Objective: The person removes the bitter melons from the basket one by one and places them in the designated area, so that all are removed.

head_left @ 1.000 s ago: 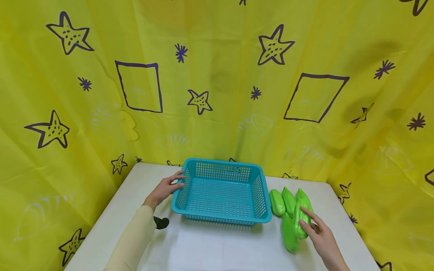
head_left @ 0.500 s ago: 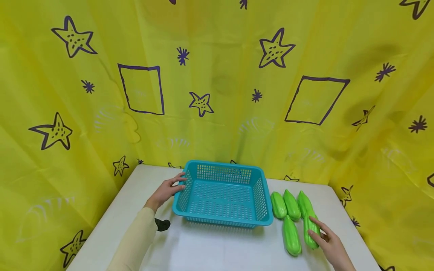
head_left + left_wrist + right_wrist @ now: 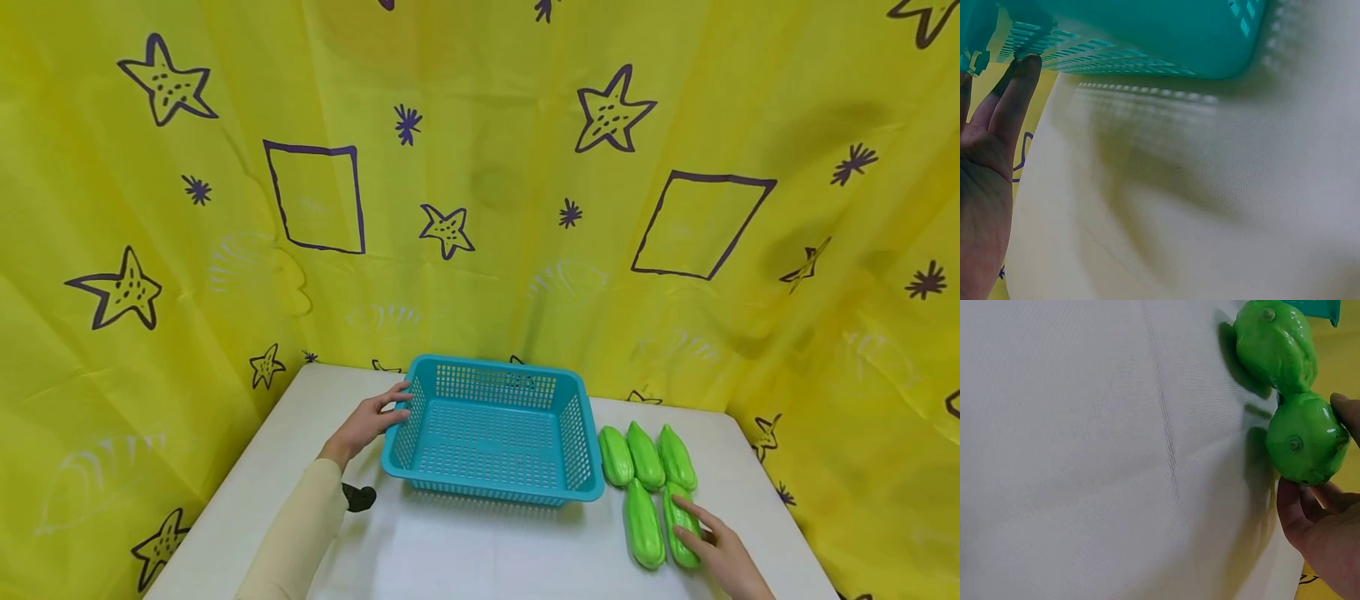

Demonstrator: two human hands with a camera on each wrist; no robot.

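Note:
My right hand (image 3: 723, 554) pinches the glossy, ridged green papaya (image 3: 678, 523), thumb on one side and fingers on the other. In the right wrist view its rounded end faces the camera, right against a second papaya (image 3: 1275, 347). That second one lies just left of it in the head view. Three more green papayas (image 3: 647, 457) line up behind this pair, beside the basket. My left hand (image 3: 365, 427) rests at the left rim of the teal perforated basket (image 3: 491, 492). Seen from the left wrist, its fairly straight fingers touch the basket's wall.
A white table (image 3: 450, 558) carries everything. Yellow curtains (image 3: 480, 300) with starfish drawings rise at the back and both sides. A small black object (image 3: 360, 497) lies near my left forearm, partly covered by the sleeve.
My right hand has carried its papaya off the others, to the right and toward me, down into the front row. The left hand stays at the basket; the view shifted slightly.

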